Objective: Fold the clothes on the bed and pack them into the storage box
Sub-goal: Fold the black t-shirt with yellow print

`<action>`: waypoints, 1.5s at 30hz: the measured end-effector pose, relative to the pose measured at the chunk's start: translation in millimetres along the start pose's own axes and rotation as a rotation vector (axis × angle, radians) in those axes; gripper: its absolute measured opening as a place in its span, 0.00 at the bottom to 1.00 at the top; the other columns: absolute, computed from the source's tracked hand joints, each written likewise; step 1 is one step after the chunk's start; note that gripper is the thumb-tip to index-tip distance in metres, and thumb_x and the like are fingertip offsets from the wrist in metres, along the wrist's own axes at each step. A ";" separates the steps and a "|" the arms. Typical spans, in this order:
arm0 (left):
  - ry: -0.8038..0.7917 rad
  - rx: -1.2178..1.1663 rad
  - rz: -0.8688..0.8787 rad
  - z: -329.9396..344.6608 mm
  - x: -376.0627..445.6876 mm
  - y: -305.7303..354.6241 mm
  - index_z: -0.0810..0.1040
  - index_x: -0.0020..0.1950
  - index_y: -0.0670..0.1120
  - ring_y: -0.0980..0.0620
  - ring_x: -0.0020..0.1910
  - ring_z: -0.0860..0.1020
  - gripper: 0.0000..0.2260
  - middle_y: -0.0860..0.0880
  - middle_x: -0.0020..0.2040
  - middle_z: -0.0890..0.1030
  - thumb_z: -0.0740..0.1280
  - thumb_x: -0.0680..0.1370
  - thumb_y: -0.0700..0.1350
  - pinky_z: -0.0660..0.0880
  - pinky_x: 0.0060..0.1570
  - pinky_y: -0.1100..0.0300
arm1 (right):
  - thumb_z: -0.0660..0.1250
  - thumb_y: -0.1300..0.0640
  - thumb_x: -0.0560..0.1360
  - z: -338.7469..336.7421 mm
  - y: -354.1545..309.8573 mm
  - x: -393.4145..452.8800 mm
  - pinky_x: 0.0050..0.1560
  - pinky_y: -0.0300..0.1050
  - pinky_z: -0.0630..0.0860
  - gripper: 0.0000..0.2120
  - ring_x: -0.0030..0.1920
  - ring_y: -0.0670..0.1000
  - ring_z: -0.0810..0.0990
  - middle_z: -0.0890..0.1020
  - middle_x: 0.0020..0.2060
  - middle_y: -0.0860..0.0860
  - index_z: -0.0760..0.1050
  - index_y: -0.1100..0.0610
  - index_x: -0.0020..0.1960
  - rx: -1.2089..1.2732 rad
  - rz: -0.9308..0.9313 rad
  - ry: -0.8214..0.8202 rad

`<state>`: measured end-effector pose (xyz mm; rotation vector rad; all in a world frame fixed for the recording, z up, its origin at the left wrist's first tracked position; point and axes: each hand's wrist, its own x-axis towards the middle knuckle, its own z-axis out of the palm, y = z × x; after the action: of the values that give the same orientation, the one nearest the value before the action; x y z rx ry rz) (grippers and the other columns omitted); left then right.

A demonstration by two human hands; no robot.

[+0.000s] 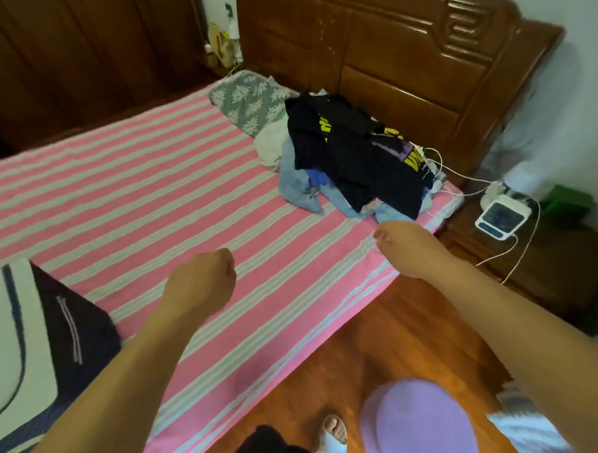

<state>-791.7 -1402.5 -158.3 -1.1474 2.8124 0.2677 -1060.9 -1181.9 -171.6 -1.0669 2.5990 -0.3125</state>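
— What stands past the bed's corner?
— A dark wooden nightstand (549,263), with a small white device (502,215) on it and white cables (518,247) trailing across its top.
— And behind?
— A carved wooden headboard (403,50). A grey floral pillow (247,98) lies against it.
— Below?
— Wood floor (391,332), one white slipper (332,437).

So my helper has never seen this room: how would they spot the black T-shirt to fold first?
Start at the carved wooden headboard. Just below it a clothes pile sits on the pink striped sheet. The black T-shirt lies on top, the only dark piece, with yellow lettering.
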 end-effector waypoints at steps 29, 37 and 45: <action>-0.251 -0.182 -0.341 106.8 414.9 228.2 0.77 0.68 0.51 0.40 0.59 0.79 0.15 0.44 0.64 0.81 0.59 0.82 0.45 0.76 0.55 0.51 | 0.62 0.56 0.81 -10.4 246.1 468.9 0.57 0.52 0.76 0.12 0.58 0.58 0.77 0.77 0.61 0.56 0.78 0.55 0.63 0.036 0.006 -0.273; -0.191 -0.202 -0.567 105.1 461.0 261.3 0.78 0.66 0.50 0.40 0.57 0.80 0.14 0.45 0.60 0.83 0.60 0.82 0.45 0.76 0.53 0.51 | 0.63 0.55 0.80 -12.5 236.5 625.8 0.71 0.57 0.66 0.17 0.78 0.59 0.52 0.51 0.79 0.52 0.74 0.46 0.68 -0.123 -0.287 -0.182; -0.088 -0.363 -0.648 111.0 441.6 282.7 0.77 0.67 0.51 0.44 0.53 0.80 0.14 0.48 0.57 0.82 0.61 0.82 0.44 0.77 0.50 0.51 | 0.59 0.55 0.83 -5.8 221.2 680.1 0.79 0.57 0.49 0.29 0.80 0.55 0.50 0.58 0.80 0.53 0.54 0.55 0.81 -0.128 -0.304 -0.170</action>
<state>-1302.6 -1484.5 -298.0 -1.9745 2.2050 0.7536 -1662.9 -1510.7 -374.2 -1.4693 2.3310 -0.1177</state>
